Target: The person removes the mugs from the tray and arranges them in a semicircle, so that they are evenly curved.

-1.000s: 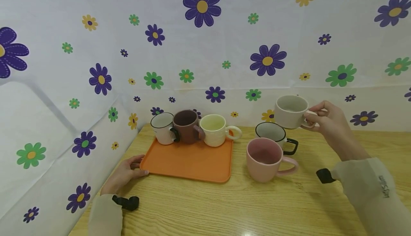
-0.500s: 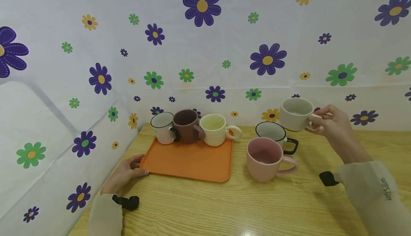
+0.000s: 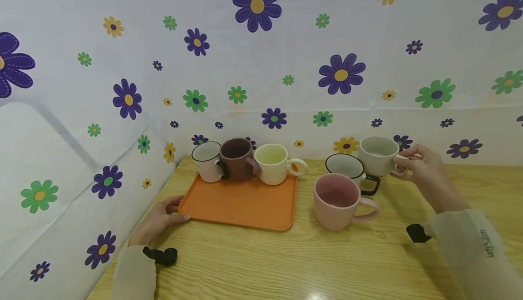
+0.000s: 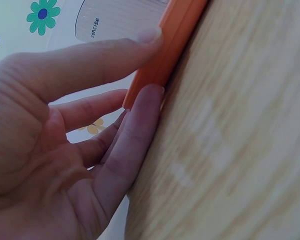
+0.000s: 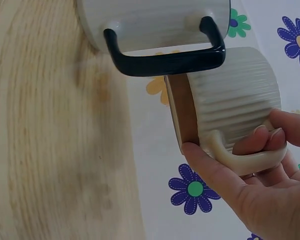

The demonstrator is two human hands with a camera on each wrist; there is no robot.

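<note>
My right hand grips the handle of an off-white mug behind a white mug with a black rim and handle. Ribs show on the held mug's side in the right wrist view; whether its base touches the table is hidden. My left hand holds the near left corner of an orange tray, thumb and fingers against its rim. Along the tray's back stand a black-rimmed white mug, a brown mug and a pale yellow mug.
A pink mug stands right of the tray, in front of the black-handled mug. A wooden table carries everything. Flower-printed white sheeting rises behind the table and along its left side.
My right hand has moved the off-white mug slightly right, then lowered it behind the black-handled mug. My left hand and the tray stay in place.
</note>
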